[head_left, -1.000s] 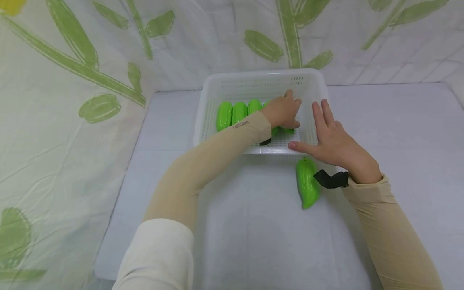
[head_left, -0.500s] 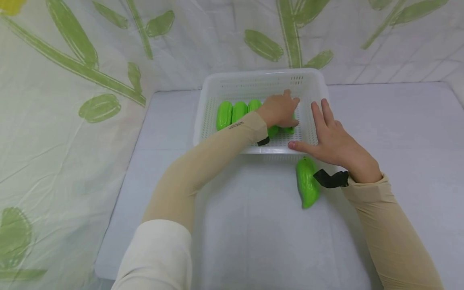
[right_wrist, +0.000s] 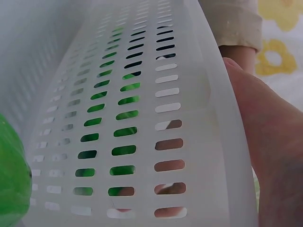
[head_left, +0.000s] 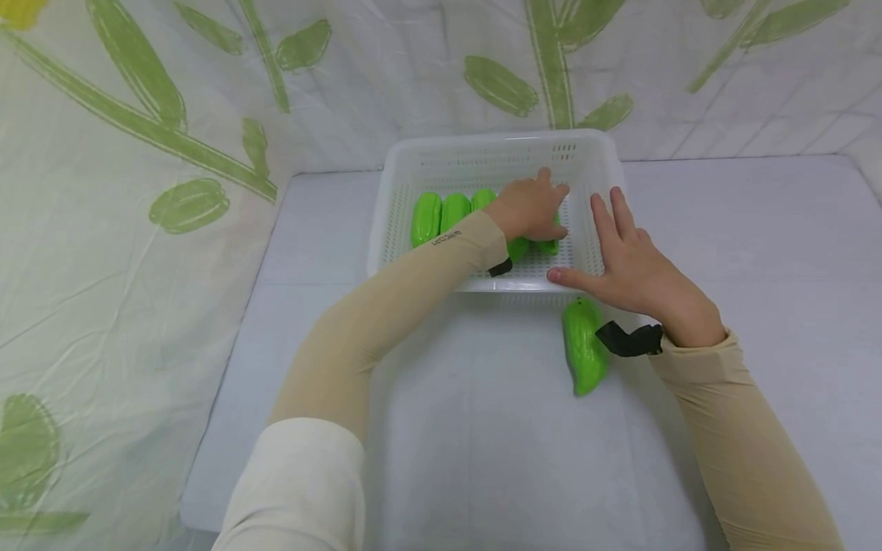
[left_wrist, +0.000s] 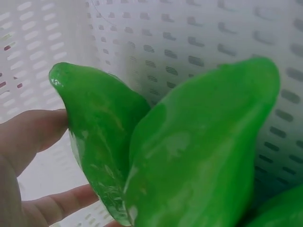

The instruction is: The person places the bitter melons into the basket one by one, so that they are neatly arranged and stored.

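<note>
Several glossy green cucumber-shaped vegetables lie side by side in a white perforated plastic basket. My left hand reaches in over those at the right end, fingers and thumb extended. In the left wrist view its thumb touches the side of the outermost vegetable, and a finger passes behind it. A second vegetable leans against that one. My right hand is spread at the basket's near right corner. Its thumb rests on the near rim, with the other fingers along the right side.
One more green vegetable lies on the pale table, just in front of the basket and below my right hand. Behind the table's far edge hangs a white sheet with a green leaf print.
My left hand has shifted slightly left over the vegetables, and more of the rightmost one shows beside the thumb. My right hand, the basket and the vegetable on the table have stayed put.
</note>
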Motion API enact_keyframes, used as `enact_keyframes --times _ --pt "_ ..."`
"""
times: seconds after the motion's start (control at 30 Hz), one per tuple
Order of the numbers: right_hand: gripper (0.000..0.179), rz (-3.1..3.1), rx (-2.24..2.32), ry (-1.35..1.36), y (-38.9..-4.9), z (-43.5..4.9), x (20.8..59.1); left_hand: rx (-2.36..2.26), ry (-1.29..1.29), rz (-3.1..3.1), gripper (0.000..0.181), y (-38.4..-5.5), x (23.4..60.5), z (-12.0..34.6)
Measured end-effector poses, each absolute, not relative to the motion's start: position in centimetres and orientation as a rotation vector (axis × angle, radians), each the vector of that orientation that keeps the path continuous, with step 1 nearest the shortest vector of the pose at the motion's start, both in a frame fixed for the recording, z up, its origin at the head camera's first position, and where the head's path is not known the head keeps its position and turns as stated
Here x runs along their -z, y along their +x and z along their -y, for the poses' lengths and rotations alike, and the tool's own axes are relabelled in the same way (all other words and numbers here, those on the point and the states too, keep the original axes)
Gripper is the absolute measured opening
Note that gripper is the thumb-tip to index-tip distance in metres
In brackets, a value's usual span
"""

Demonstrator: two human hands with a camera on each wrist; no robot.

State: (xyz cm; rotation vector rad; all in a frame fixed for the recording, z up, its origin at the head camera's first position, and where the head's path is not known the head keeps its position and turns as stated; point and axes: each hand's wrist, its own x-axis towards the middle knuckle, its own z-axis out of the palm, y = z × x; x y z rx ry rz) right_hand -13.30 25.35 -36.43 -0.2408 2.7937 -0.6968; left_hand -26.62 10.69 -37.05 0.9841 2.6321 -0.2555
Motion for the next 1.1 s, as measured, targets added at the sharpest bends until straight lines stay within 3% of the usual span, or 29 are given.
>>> enact_keyframes --times 0.63,1.1 --pt "0.118 -2.773 0.682 -0.23 -13.3 -25.2 36.1 -0.001 0.946 -2.677 0.079 -27.1 32.8 -8.5" --pt "0.119 -2.765 0.65 -0.218 -13.4 -25.3 36.1 -0.251 0.983 -2.722 0.075 -23.8 29.9 -5.0"
